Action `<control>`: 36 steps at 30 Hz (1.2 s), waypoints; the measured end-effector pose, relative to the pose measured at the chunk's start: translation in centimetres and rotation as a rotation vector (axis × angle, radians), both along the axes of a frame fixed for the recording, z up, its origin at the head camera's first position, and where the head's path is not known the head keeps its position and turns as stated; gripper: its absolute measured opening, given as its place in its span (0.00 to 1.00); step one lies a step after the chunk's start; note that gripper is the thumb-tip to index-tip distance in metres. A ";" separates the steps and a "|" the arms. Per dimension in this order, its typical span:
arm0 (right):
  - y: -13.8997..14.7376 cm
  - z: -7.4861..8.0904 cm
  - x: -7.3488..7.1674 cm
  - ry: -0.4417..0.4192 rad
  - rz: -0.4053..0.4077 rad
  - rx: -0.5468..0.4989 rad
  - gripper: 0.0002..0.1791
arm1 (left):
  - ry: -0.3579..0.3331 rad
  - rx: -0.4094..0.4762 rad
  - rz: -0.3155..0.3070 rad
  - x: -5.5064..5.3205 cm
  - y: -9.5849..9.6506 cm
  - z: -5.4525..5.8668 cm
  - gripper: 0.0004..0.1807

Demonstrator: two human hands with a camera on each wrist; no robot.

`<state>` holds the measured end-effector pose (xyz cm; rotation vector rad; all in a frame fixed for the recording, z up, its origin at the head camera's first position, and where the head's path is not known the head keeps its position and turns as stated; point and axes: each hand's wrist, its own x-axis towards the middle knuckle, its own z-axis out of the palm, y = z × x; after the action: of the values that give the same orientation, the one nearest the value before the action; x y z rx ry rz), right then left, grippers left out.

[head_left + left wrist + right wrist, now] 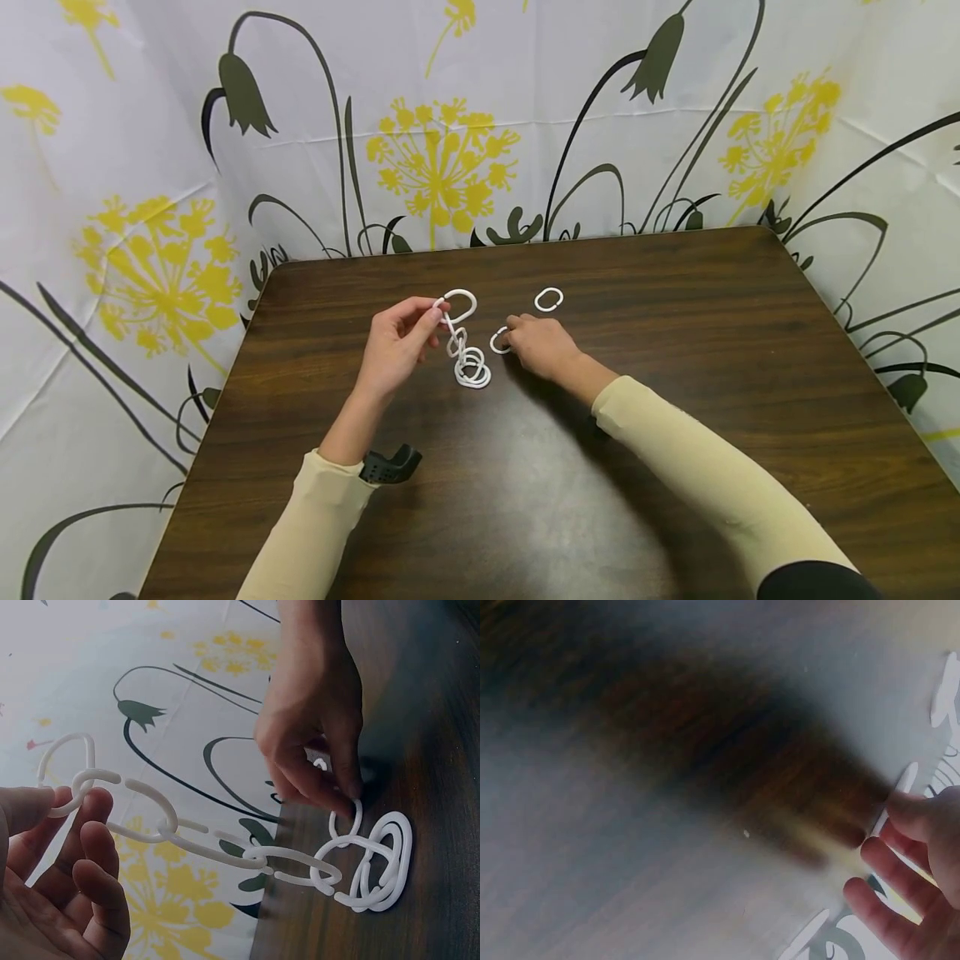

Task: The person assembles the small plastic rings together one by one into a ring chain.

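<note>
In the head view my left hand [397, 346] pinches one end of a chain of white plastic links [461, 290] between thumb and fingertips. The chain hangs down, and its lower links lie heaped on the table. Each link is an oval ring with a small gap, plain to see in the left wrist view, where the chain [217, 857] stretches from my fingers toward the heap [405, 855]. My right hand [543, 343] is low over the table, just right of the heap. Its thumb and fingers pinch a loose white link [907, 780], partly hidden by the fingertips.
Another loose white link [537, 300] lies on the table behind my right hand. The dark wood table [525, 500] reaches back to a flower-patterned curtain [495, 75]. A black wrist mount [390, 467] sits at my left sleeve.
</note>
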<state>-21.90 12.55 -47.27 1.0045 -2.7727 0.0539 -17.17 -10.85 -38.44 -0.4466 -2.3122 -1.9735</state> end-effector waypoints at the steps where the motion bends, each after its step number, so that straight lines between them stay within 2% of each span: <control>1: 0.0 0.0 0.0 0.009 -0.003 0.000 0.08 | -0.003 0.002 0.000 0.0 0.0 0.0 0.11; 5: 0.3 0.0 0.0 0.013 -0.010 -0.003 0.06 | -0.007 -0.003 0.000 0.0 0.1 -0.1 0.11; 9: 0.4 0.6 0.2 -0.051 -0.031 -0.038 0.06 | -0.009 -0.010 0.001 0.0 0.1 -0.2 0.11; 12: 0.5 1.7 0.3 -0.098 -0.050 -0.105 0.04 | -0.016 -0.009 0.003 -0.1 0.1 -0.2 0.11; 15: 0.4 3.3 0.3 -0.122 -0.073 -0.219 0.03 | -0.018 -0.004 0.000 -0.2 0.1 -0.3 0.11; 21: -0.2 7.7 0.7 -0.156 -0.112 -0.514 0.07 | -0.012 -0.016 -0.006 -0.2 0.0 -0.4 0.11; 26: -0.7 10.8 1.5 -0.126 -0.072 -0.782 0.06 | 0.003 -0.041 -0.009 -0.2 0.0 -0.3 0.11; 31: -1.2 12.8 2.1 -0.090 -0.010 -0.967 0.05 | 0.026 -0.049 -0.020 -0.1 0.1 -0.4 0.11; 33: -1.4 13.3 2.3 -0.113 0.001 -1.020 0.05 | 0.026 -0.051 -0.020 -0.2 0.0 -0.4 0.11; 36: -1.7 14.0 2.7 -0.200 0.005 -1.084 0.06 | 0.016 -0.061 -0.021 -0.1 0.1 -0.2 0.10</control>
<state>-19.24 10.86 -33.30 0.6822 -2.2656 1.5076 -17.25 -10.79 -38.67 -0.4907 -2.3728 -1.9057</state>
